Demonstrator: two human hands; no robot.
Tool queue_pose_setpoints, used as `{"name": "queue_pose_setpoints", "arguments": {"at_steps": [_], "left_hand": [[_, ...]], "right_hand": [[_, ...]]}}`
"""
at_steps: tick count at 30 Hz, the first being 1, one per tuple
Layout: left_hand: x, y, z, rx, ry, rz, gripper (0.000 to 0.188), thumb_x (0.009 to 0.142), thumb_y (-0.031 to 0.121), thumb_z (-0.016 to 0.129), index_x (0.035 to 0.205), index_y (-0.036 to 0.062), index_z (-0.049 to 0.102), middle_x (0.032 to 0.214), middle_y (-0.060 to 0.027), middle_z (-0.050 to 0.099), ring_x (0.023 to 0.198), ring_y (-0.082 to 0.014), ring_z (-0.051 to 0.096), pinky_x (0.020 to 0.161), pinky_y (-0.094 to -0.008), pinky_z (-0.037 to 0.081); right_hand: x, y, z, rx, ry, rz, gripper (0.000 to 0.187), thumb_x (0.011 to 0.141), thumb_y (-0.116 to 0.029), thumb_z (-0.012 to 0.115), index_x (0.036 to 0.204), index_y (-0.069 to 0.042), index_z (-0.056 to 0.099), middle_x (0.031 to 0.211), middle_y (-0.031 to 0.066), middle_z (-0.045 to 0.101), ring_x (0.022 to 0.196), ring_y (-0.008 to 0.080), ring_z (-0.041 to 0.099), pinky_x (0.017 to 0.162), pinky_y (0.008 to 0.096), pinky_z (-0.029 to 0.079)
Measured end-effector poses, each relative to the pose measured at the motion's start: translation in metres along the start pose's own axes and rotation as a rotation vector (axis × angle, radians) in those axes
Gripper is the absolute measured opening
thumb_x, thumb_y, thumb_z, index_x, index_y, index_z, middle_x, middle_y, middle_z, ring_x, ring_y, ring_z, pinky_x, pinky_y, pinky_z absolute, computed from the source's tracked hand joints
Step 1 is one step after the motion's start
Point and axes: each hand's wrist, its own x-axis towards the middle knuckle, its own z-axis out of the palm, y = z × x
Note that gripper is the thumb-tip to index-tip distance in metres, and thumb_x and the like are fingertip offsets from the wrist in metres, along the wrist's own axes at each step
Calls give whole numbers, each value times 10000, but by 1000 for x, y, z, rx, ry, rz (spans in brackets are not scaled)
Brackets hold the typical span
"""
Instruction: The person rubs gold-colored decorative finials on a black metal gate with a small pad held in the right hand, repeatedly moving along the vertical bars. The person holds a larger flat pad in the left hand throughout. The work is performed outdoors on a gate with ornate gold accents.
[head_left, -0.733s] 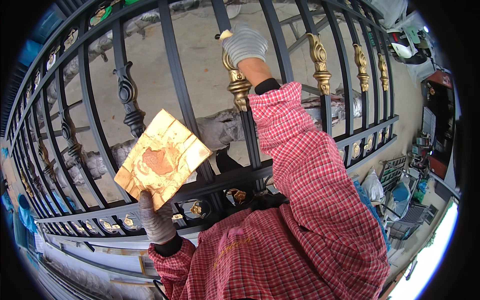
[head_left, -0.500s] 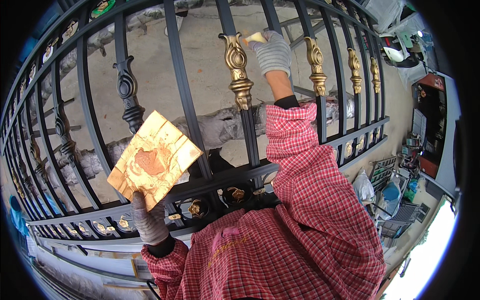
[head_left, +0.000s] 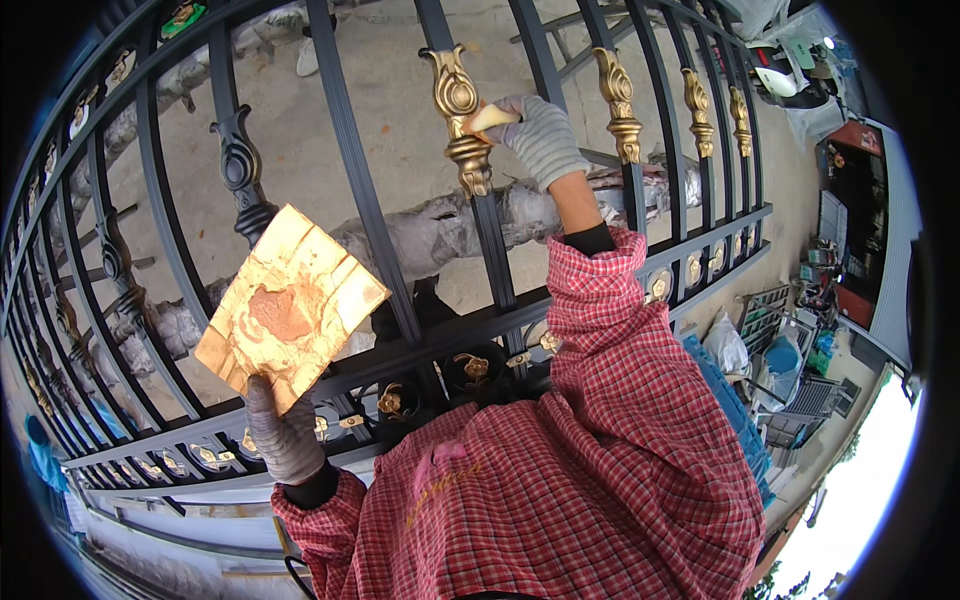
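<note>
My left hand point(head_left: 284, 436), in a grey glove, grips the lower corner of a square board point(head_left: 325, 300) smeared with gold paint, a reddish-brown patch at its middle. My gloved right hand point(head_left: 541, 142) pinches a small cream-coloured sponge piece point(head_left: 490, 119). Its tip touches or nearly touches the right side of a gold ornament point(head_left: 455, 84) on an upright bar of the black metal fence point(head_left: 355, 165). Further left, an ornament of the same shape point(head_left: 238, 162) is still dark, partly behind the board. Gold ornaments point(head_left: 617, 100) stand on bars to the right.
A bottom rail point(head_left: 345, 375) with gold flower rosettes point(head_left: 476, 369) crosses close to my body. Beyond the bars lies a concrete floor point(head_left: 420, 150) with plastic-wrapped bundles point(head_left: 430, 235). A blue bucket point(head_left: 783, 355) and white bags point(head_left: 727, 343) stand at the right.
My right hand has moved down along the gold ornament, bringing the sponge piece from its top to its lower side. The board and left hand have shifted slightly left in the picture.
</note>
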Motion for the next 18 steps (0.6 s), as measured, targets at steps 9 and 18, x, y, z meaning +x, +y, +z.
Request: {"name": "queue_pose_setpoints", "arguments": {"at_steps": [9, 18], "left_hand": [[-2, -3, -2, 13, -17, -10, 601, 753, 311, 591, 1204, 15, 325, 1150, -111, 447, 1020, -217, 479, 802, -338, 453], [-9, -3, 8, 6, -28, 24, 603, 760, 313, 582, 1213, 15, 317, 1161, -106, 437, 1020, -213, 479, 805, -331, 451]], "right_hand": [[2, -38, -1, -377, -138, -137, 215, 671, -159, 606, 841, -28, 608, 736, 165, 597, 676, 288, 589, 578, 349, 453], [-3, -68, 16, -861, -144, -407, 115, 672, -137, 562, 708, -56, 635, 700, 125, 614, 651, 264, 609, 530, 353, 463]]}}
